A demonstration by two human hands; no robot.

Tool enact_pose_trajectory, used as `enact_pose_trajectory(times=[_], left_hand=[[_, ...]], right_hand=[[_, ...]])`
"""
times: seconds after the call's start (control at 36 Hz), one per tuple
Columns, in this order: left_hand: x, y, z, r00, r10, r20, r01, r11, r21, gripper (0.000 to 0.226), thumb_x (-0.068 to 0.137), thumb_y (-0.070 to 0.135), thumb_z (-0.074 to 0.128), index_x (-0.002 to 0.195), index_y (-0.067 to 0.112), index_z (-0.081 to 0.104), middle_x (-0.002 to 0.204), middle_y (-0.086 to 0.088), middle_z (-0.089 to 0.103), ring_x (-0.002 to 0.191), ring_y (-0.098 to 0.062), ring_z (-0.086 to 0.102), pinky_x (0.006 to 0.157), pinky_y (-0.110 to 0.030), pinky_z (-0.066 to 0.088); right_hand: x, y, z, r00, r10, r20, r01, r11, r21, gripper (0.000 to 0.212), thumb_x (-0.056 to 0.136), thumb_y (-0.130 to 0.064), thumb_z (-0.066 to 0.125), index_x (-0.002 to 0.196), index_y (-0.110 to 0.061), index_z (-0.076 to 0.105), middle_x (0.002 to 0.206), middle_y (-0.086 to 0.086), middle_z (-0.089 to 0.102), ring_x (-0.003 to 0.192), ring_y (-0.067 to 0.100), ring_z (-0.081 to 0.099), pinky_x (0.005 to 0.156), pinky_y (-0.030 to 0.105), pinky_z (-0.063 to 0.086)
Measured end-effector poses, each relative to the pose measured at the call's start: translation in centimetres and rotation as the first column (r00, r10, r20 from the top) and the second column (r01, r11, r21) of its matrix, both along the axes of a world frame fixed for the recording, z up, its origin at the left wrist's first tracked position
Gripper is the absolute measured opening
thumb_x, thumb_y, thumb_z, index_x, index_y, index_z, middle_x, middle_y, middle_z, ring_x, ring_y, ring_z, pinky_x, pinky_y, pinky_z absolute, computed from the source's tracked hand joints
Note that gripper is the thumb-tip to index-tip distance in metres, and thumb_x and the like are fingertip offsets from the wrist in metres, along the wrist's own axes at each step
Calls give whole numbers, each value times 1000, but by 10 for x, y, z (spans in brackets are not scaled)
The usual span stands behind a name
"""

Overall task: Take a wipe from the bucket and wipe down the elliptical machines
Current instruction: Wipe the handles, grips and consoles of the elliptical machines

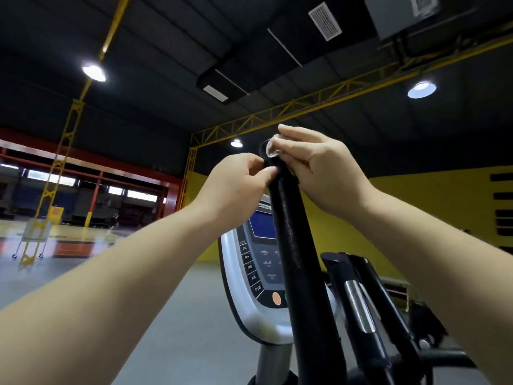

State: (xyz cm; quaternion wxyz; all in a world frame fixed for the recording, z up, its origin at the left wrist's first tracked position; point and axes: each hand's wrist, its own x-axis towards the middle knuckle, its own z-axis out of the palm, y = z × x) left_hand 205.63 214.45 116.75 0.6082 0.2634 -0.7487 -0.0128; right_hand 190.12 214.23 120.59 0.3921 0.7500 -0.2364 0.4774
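Observation:
A black padded handlebar [297,245] of the elliptical machine rises from the bottom centre up to mid-frame. My left hand [238,184] grips it just below its top end. My right hand [313,162] presses a small white wipe [273,148] against the top end cap of the bar. Behind the bar sits the machine's grey console [252,262] with a blue screen, program buttons and an orange button. The bucket is not in view.
A second black handle with a chrome grip sensor [359,307] stands right of the bar. Grey gym floor [166,315] stretches left. A yellow wall [416,212] is behind, and yellow truss posts [59,162] and a small sign stand at far left.

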Motion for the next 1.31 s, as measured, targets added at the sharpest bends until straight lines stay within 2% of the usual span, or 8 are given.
enact_pose_trajectory(times=[0.08,0.22,0.42,0.64,0.83,1.0,1.11,1.31], left_hand=[[0,-6,9,1000,10,-23,-10,1000,-20,27,95,33,54,95,12,70,87,-6,72,84,-20,67,79,-45,54],[5,-14,24,994,51,-100,-56,998,-40,29,87,41,64,88,14,73,80,0,72,80,-15,68,78,-43,56],[8,-14,25,995,72,-73,-77,995,-66,29,86,41,64,86,16,76,72,5,70,72,-9,65,69,-28,54],[5,-7,20,996,71,-61,-75,995,-70,29,87,37,66,79,12,76,73,-11,71,74,-28,66,70,-44,54],[6,1,11,1000,20,-4,-20,1000,-9,20,89,31,64,100,18,74,87,-1,74,83,-19,69,80,-44,55],[-5,21,-15,997,76,17,-75,996,-41,46,86,33,68,126,13,60,119,0,66,99,-8,61,87,-20,46],[-17,34,-35,982,188,29,-186,980,-70,48,86,33,67,127,8,58,123,-5,62,106,-14,58,82,-17,38],[-23,51,-54,953,293,81,-283,952,-115,53,85,31,69,132,10,55,131,-1,51,118,-14,49,92,-15,33]], right_hand=[[0,-9,19,990,35,135,-22,995,-97,28,92,-11,55,117,-2,65,127,15,60,121,22,55,106,27,40],[10,-15,46,944,160,288,-298,785,543,26,88,-28,52,97,-16,73,100,13,71,93,32,67,89,49,53],[17,-12,64,925,129,358,-373,499,783,29,98,-9,41,112,10,58,79,10,55,55,8,57,48,17,46],[16,-4,64,997,30,70,-66,794,604,25,91,-21,53,91,-1,67,86,16,66,79,34,62,78,46,54],[21,21,55,979,-124,-163,168,942,290,19,92,-10,56,90,-16,74,92,-3,71,90,12,65,86,36,52],[2,41,31,970,-242,3,235,943,234,18,92,-15,58,97,-15,75,89,-1,72,82,14,65,78,28,53],[-18,52,3,960,-280,-18,273,918,287,14,89,-17,62,93,-17,75,65,-15,59,56,-1,52,54,8,40],[-49,78,-40,952,-302,-52,300,879,370,12,88,-17,65,92,-17,76,75,-10,66,63,2,56,56,8,38]])
